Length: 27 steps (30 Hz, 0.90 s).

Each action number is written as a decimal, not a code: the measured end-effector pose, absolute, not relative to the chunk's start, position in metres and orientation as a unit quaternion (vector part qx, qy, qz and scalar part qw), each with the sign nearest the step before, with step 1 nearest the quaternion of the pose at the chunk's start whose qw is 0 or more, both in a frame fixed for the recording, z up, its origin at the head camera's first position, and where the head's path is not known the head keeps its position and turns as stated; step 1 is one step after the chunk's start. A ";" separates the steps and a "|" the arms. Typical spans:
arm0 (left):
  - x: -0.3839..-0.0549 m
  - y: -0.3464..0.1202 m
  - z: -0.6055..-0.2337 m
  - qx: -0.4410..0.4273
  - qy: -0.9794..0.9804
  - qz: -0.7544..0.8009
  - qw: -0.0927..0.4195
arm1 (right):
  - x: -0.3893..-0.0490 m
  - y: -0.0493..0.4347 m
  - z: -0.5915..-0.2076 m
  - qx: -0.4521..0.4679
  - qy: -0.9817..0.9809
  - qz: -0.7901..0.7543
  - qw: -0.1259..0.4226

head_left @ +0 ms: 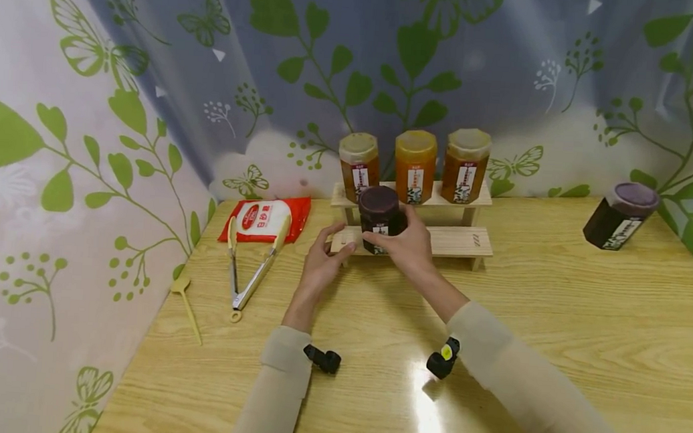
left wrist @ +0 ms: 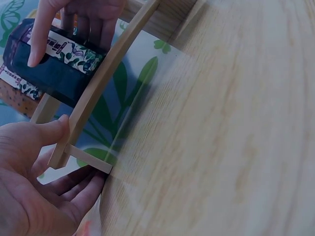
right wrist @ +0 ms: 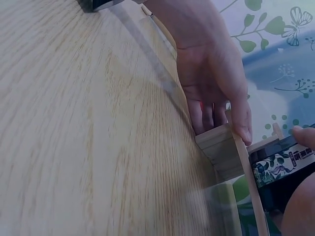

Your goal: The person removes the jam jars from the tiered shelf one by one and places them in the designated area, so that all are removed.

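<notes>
A dark jam jar (head_left: pixel 378 209) with a dark purple lid stands at the left part of the lower step of a small two-tier wooden rack (head_left: pixel 459 241). My right hand (head_left: pixel 410 242) grips this jar, thumb across its front label and fingers round the far side. At the rack's left end, my left hand (head_left: pixel 321 260) holds the lower step. In the left wrist view, the left thumb (left wrist: pixel 51 132) presses the step's edge while the fingers reach round its leg. Three amber jars, one of them in the middle (head_left: pixel 415 167), line the upper step.
Another dark jar (head_left: pixel 620 215) stands at the table's right. To the left lie a red and white packet (head_left: pixel 264 219), metal tongs (head_left: pixel 251 280) with yellowish tips partly over it, and a yellow spoon (head_left: pixel 186 306). A patterned curtain (head_left: pixel 345 55) hangs behind the table.
</notes>
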State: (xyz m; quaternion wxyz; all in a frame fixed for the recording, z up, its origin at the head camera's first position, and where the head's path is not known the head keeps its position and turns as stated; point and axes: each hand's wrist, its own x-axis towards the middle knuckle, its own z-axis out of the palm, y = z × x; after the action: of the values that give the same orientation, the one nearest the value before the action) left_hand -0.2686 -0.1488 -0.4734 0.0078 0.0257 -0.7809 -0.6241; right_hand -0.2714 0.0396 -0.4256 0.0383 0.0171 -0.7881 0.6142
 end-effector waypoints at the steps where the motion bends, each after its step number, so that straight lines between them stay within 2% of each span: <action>1: -0.269 -0.149 -0.473 0.027 -0.781 -0.624 0.007 | -0.271 0.040 -0.425 0.019 -0.789 0.613 0.039; 27: -0.269 -0.149 -0.473 0.028 -0.778 -0.628 0.012 | -0.254 0.105 -0.417 0.048 -0.819 0.569 0.054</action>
State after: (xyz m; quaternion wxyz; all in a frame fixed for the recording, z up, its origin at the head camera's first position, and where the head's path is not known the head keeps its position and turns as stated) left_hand -0.2690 -0.1485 -0.4726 0.0116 0.0280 -0.7775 -0.6281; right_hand -0.2537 0.1051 -0.4167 0.0537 0.0477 -0.8194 0.5687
